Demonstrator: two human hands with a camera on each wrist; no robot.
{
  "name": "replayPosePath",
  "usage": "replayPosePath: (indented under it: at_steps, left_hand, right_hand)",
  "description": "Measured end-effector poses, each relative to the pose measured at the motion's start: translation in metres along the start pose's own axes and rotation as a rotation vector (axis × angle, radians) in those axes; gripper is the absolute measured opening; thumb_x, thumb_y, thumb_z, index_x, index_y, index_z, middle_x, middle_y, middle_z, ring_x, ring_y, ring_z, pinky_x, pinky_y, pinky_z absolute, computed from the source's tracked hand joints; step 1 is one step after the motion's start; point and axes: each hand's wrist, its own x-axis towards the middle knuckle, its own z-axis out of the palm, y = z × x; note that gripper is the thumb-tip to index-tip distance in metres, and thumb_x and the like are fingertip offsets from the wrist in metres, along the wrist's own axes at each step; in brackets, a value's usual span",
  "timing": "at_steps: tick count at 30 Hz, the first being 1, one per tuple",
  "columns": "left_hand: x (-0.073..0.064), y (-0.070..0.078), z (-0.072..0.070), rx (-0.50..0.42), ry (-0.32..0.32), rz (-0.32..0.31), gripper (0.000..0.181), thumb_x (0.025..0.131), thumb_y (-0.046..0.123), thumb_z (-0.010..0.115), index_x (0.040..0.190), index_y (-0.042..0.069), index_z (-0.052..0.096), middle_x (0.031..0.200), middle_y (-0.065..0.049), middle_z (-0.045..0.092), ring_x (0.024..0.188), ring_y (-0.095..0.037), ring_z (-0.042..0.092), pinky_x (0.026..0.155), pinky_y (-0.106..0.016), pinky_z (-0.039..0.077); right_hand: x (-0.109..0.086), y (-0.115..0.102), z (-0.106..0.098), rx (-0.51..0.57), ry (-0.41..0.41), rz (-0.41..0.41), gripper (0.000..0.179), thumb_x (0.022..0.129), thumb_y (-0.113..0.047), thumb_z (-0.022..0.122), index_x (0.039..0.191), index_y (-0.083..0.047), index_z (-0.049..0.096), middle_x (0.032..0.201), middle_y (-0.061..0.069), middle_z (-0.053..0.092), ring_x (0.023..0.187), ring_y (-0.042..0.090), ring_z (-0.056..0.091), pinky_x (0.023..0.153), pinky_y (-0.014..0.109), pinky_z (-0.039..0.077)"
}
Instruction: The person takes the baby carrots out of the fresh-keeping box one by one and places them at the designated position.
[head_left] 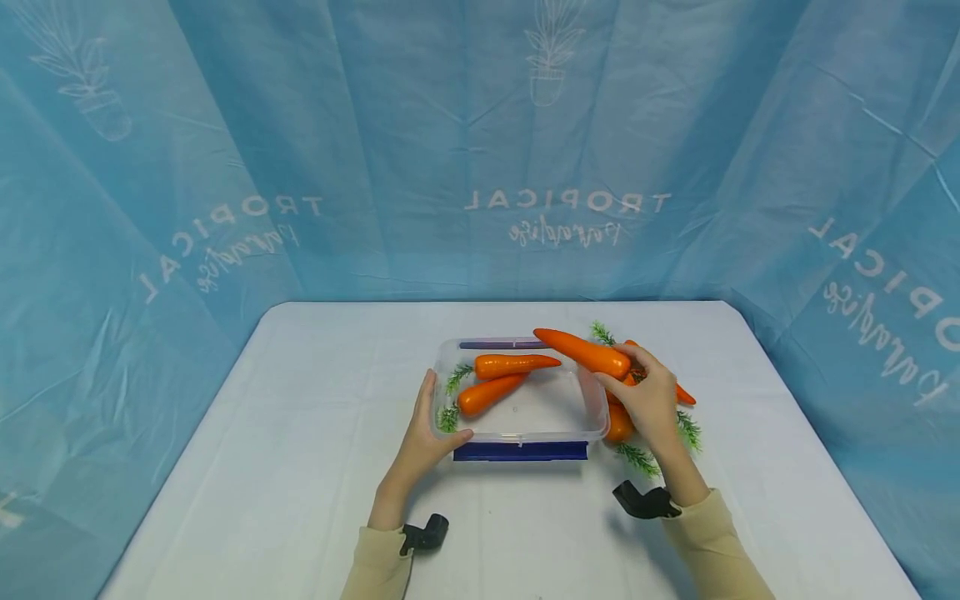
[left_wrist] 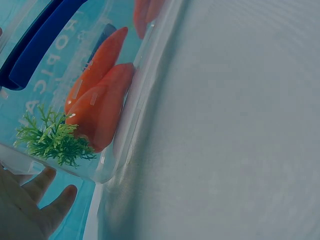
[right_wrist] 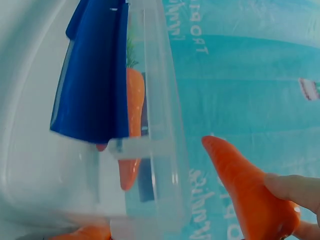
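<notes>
In the head view my right hand (head_left: 645, 396) pinches a carrot (head_left: 588, 352) near its thick end, above the right side of a clear plastic container (head_left: 517, 437). The carrot's tip points left over the back rim. The right wrist view also shows that carrot (right_wrist: 245, 185) between thumb and fingers. My left hand (head_left: 423, 437) rests against the container's left front corner, its fingers straight along the left wall and its thumb at the front rim. Inside the container lie two carrots, an upper one (head_left: 513, 365) and a lower one (head_left: 491, 393), their green tops to the left.
Right of the container is a pile of several carrots (head_left: 619, 423) with green leafy tops (head_left: 688, 429), partly hidden by my right hand. A blue clip flap (head_left: 521, 451) hangs out at the container's front. The white table (head_left: 300, 467) is bordered by blue printed curtains (head_left: 405, 150).
</notes>
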Motion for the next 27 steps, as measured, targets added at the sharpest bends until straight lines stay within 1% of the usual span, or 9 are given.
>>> replayPosePath:
  at_steps: [3,8,14,22,27]
  left_hand:
    - [-0.001,0.0,0.0,-0.006,-0.001,0.0,0.108,0.078,0.021,0.077,0.154,0.028,0.001,0.163,0.0,0.002,0.15,-0.027,0.006,0.12,-0.056,0.009]
    - [0.0,-0.001,-0.001,-0.01,-0.002,0.003,0.107,0.078,0.022,0.077,0.154,0.029,0.001,0.163,0.001,0.002,0.15,-0.026,0.006,0.12,-0.056,0.008]
    - [0.0,-0.001,-0.001,0.002,0.004,0.001,0.108,0.078,0.023,0.077,0.154,0.029,0.001,0.163,0.001,0.003,0.15,-0.026,0.006,0.12,-0.056,0.008]
    - [0.0,0.0,-0.001,0.003,-0.004,0.0,0.107,0.078,0.022,0.077,0.154,0.029,0.001,0.163,0.002,0.002,0.15,-0.026,0.006,0.119,-0.057,0.009]
    - [0.001,-0.001,0.0,0.007,-0.001,-0.004,0.107,0.078,0.023,0.077,0.154,0.029,0.001,0.163,0.003,0.002,0.15,-0.027,0.007,0.118,-0.059,0.01]
  right_hand:
    - [0.0,0.005,-0.002,0.01,0.027,0.024,0.047,0.075,-0.011,0.081,0.117,-0.001,0.065,0.102,0.019,0.068,0.085,0.009,0.056,0.07,0.004,0.044]
    - [-0.002,0.012,-0.005,0.02,0.092,0.02,0.045,0.075,-0.011,0.081,0.116,-0.002,0.065,0.101,0.018,0.068,0.081,-0.002,0.052,0.068,0.005,0.044]
    - [-0.003,0.017,-0.01,0.008,0.153,0.0,0.045,0.073,-0.011,0.082,0.113,0.001,0.066,0.098,0.02,0.068,0.078,0.0,0.051,0.065,0.005,0.044]
    - [-0.004,0.031,-0.017,-0.032,0.221,0.045,0.044,0.077,-0.012,0.079,0.115,0.003,0.064,0.099,0.021,0.067,0.077,-0.002,0.05,0.061,0.001,0.041]
    - [-0.005,0.043,-0.017,-0.059,0.244,0.071,0.043,0.078,-0.015,0.078,0.115,0.003,0.063,0.1,0.022,0.067,0.076,-0.002,0.05,0.063,0.0,0.04]
